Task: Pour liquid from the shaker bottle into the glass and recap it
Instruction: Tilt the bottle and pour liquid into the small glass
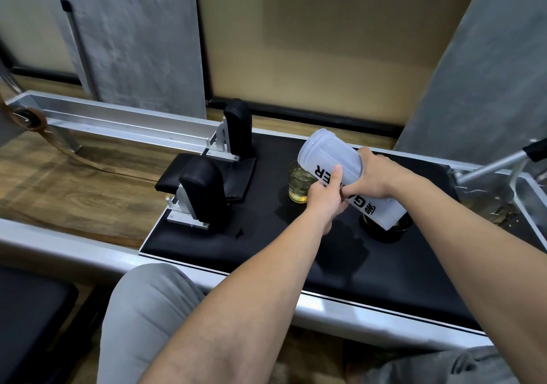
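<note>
Now both hands, left [324, 198] & right [373, 173], grip tilted shaker bottle [334, 159], lettering partly readable "G…ER".

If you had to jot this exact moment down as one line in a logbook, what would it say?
both hands on shaker bottle | bottle tilted, uncapped mouth up-left | glass holds yellowish liquid | black lid lies behind bottle base on pad | recap not yet done

A black padded platform [266, 244] carries the glass [300, 185] and — further right — a dark lid [387, 230].
</note>
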A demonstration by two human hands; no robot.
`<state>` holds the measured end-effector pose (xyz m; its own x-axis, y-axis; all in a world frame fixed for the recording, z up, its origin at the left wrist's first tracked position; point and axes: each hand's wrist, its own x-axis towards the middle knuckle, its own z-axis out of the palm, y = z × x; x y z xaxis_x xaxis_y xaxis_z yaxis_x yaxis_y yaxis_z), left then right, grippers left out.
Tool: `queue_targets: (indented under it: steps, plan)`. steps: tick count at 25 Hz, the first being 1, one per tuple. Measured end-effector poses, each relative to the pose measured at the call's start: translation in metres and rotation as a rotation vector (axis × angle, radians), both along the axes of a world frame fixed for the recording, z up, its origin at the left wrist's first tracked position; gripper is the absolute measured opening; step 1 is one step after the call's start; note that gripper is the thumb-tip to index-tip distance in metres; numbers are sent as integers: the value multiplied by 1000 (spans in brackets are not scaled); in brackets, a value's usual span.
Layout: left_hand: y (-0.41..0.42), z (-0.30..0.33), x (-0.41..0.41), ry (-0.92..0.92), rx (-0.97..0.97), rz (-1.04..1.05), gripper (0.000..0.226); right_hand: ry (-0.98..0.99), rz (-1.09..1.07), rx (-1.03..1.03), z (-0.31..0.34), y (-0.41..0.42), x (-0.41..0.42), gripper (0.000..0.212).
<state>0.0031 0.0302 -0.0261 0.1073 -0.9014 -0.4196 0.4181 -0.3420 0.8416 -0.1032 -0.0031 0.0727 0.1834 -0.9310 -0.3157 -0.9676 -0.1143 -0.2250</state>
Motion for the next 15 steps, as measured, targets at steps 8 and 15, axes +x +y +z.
queue_targets:
  steps: [8, 15]
  plan:
    - [3, 1, -1, 7, 11, 3, 55, 24, -1, -15, -5, -3, -2, 83]
    - [4, 5, 0, -2, 11, 2, 57, 30, 6, -23, -4, -4, -2, 86]
